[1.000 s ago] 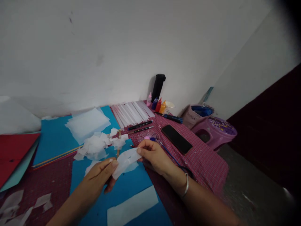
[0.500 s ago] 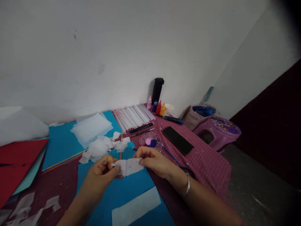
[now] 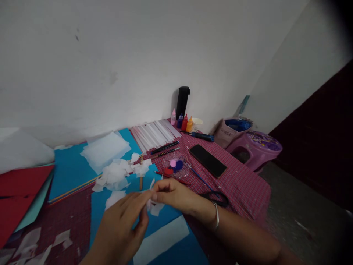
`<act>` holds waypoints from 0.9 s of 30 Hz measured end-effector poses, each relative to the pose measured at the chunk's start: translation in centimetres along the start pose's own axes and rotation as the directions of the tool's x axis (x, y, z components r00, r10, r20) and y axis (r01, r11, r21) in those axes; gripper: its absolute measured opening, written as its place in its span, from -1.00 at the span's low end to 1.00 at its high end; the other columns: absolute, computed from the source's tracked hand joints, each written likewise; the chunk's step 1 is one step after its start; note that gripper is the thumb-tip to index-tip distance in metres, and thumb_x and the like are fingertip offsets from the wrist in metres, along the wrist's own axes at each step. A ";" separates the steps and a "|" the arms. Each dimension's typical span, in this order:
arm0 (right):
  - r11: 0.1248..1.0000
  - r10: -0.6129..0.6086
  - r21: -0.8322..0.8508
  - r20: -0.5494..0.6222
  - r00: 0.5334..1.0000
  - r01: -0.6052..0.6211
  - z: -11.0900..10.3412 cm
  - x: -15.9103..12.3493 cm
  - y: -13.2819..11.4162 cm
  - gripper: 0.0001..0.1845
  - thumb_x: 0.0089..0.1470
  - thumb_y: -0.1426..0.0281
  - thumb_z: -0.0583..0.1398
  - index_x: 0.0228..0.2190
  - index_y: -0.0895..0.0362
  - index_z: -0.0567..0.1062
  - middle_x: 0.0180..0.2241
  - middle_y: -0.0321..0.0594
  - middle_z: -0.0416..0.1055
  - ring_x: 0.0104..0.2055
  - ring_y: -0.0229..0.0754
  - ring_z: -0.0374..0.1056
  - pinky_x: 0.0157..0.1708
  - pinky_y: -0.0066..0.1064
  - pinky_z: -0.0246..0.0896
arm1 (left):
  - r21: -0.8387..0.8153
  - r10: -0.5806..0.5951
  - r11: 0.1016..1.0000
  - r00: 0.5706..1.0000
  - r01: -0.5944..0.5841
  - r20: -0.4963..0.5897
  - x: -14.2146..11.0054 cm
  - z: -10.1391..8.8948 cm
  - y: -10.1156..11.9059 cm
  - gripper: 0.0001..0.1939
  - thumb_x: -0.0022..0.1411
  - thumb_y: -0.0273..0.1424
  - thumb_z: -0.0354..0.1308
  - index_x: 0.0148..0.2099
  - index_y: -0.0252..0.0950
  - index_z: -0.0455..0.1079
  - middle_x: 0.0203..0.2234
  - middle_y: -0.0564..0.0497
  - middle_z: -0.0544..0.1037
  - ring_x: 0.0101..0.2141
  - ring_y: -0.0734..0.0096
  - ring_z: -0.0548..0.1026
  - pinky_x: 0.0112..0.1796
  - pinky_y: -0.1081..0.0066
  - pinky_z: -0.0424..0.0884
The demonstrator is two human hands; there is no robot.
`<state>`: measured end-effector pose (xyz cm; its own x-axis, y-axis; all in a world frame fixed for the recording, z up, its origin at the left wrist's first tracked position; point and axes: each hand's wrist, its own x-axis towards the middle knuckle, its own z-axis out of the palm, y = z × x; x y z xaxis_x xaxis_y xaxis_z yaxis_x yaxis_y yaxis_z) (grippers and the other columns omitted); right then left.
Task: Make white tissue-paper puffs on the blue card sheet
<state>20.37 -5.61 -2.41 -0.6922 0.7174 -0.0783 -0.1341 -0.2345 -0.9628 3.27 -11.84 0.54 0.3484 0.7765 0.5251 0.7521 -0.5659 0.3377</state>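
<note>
My left hand (image 3: 124, 221) and my right hand (image 3: 176, 197) meet over a blue sheet (image 3: 176, 250), fingertips pinched together. Between them is a small piece of thin white paper (image 3: 156, 209), mostly hidden by the fingers; its edges stick out above and below. A wider white paper strip (image 3: 165, 237) lies flat on the blue sheet below my hands. Beyond them is a heap of torn white paper pieces (image 3: 114, 175), and a flat wooden stick (image 3: 141, 183) lies close by.
Black-handled scissors (image 3: 217, 198) lie by my right wrist, with a phone (image 3: 208, 161) beyond. A clear palette (image 3: 176, 165) holds paint blobs. White strips (image 3: 154, 136), small paint bottles (image 3: 184, 122) and a black flask (image 3: 182, 101) stand or lie near the wall. Red card (image 3: 22, 191) is at left.
My hands have come together and the paper, stretched flat between them before, is now bunched or folded at the fingertips. My left hand has turned back-up over it.
</note>
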 end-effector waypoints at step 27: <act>0.730 -0.098 -0.678 0.020 0.995 0.086 -0.5 -0.7 -0.7 -0.88 -0.02 0.36 0.17 -0.47 0.17 0.36 -0.51 -0.36 0.25 -0.46 -0.35 0.17 -0.46 -0.52 0.04 | -0.395 -0.495 0.722 0.824 0.567 0.276 0.8 0.3 -0.5 -0.79 0.13 -0.38 -0.05 -0.55 -0.22 0.16 -0.43 0.07 0.45 -0.42 0.42 0.41 -0.41 0.47 0.32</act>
<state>21.29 -5.60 -1.86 -0.6897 0.7237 0.0218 0.3236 0.3351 -0.8849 3.32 -10.85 0.56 0.0688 0.9964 0.0493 0.5198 -0.0780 0.8507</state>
